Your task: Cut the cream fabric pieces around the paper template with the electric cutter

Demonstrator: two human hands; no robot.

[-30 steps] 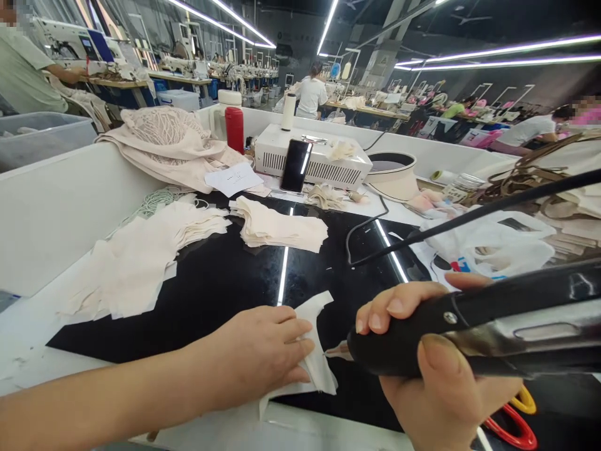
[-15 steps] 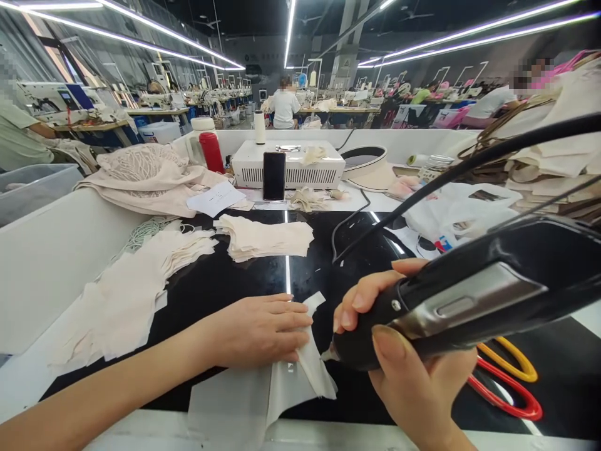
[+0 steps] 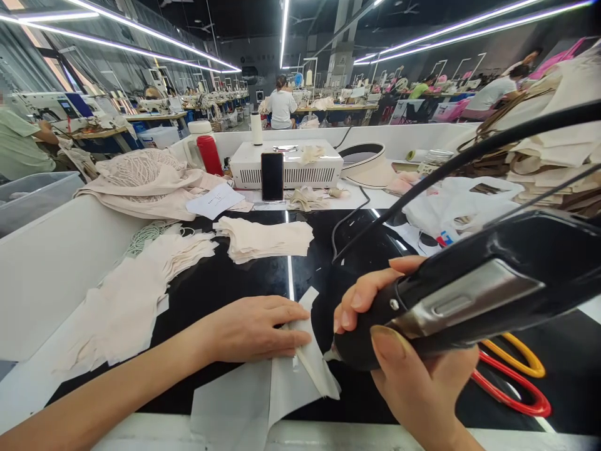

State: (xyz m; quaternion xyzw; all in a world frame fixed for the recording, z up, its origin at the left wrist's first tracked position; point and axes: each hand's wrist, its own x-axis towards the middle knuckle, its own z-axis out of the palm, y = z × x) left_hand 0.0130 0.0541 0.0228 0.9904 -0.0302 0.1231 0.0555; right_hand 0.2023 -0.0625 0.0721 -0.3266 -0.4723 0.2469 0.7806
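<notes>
My left hand (image 3: 253,329) lies palm down with its fingers stretched out, pressing on a narrow pale fabric strip (image 3: 315,357). Beneath the strip spreads a thin, translucent whitish sheet (image 3: 235,401) that hangs over the table's front edge. My right hand (image 3: 413,382) is wrapped round a black corded handheld tool (image 3: 469,300) with a silver lever. Its small pale tip stands close by the strip's right edge; whether they touch I cannot tell. Scissors with red and yellow handles (image 3: 521,401) rest under my right hand, their blades hidden.
Stacked pale fabric pieces (image 3: 265,238) lie ahead, and a bigger pile (image 3: 122,307) is at the left. A phone (image 3: 272,176) leans against a white vented box (image 3: 323,164). The tool's black cable (image 3: 404,203) arcs across the right. Beyond are a plastic bag (image 3: 464,203) and heaped fabric (image 3: 544,150).
The fingers of my left hand have shifted slightly on the strip, with a gap now between two of them. The tool has barely moved. The whole view has shifted a little.
</notes>
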